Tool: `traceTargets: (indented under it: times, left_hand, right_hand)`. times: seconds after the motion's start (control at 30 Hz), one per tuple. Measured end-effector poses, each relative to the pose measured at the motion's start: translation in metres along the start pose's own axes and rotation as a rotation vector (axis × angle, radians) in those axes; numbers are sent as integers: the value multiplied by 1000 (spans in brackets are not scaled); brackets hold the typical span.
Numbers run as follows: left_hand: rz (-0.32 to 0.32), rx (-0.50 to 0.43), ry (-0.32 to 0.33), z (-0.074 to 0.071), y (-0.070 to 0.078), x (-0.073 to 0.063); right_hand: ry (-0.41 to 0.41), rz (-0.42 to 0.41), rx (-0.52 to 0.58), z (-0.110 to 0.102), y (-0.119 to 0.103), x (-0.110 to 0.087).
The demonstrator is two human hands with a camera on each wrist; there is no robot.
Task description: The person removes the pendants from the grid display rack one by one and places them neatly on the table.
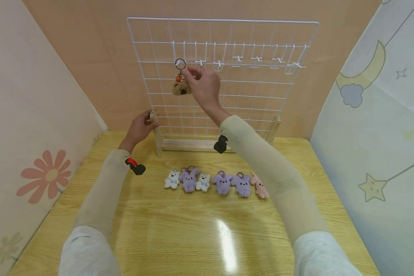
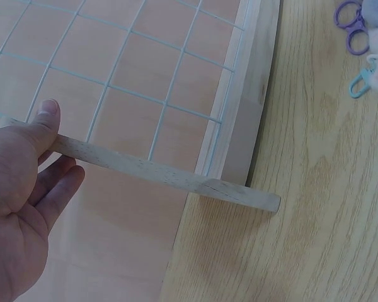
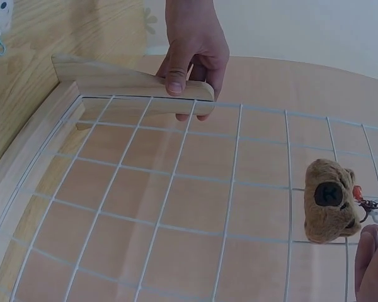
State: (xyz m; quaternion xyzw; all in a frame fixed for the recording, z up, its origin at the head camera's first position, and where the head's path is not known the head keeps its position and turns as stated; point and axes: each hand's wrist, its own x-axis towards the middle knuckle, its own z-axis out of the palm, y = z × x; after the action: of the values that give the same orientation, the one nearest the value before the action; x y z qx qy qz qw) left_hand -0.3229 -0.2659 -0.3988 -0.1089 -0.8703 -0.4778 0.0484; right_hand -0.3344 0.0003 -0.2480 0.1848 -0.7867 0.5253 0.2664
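My right hand (image 1: 205, 84) pinches a brown plush animal-head keychain (image 3: 331, 201) near its metal ring and chain. An orange bead (image 1: 178, 78) sits above the plush. The ring (image 1: 180, 64) overlaps the tip of the leftmost white hook in the head view; whether the hook passes through it I cannot tell. My left hand (image 1: 139, 128) holds the upper end of the stand's left wooden upright (image 2: 164, 173), thumb on one side and fingers on the other. A white wire grid (image 1: 189, 106) rises from this wooden stand.
Several white hooks (image 1: 257, 59) hang in a row along the grid's upper part. On the table (image 1: 179, 237), in front of the stand, lie several plush keychains: white bears (image 1: 172, 179), purple ones (image 1: 222, 184) and a pink one (image 1: 260, 188), partly behind my right sleeve. Patterned panels flank the table.
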Motion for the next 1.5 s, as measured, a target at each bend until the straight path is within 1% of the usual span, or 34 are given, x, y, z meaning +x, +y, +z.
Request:
traceTargets:
  times: [0.23, 0.43, 0.73, 0.97, 1.17, 1.27, 1.5]
  left_hand:
    - [3, 4, -2, 0, 2, -1]
    - [-4, 11, -3, 0, 1, -1]
    - [4, 13, -3, -1, 1, -2]
    - [-5, -1, -9, -1, 2, -3]
    - [-5, -11, -13, -1, 3, -2]
    - [-3, -3, -7, -1, 3, -3]
    - [5, 14, 6, 0, 3, -4]
  right_hand:
    - [17, -13, -55, 5, -3, 3]
    - [32, 5, -110, 7, -6, 5]
    - [61, 27, -110, 12, -7, 5]
    - [85, 51, -122, 14, -8, 4]
    - [124, 33, -85, 14, -8, 4]
    - [141, 22, -48, 14, -8, 2]
    - [152, -16, 46, 14, -8, -4]
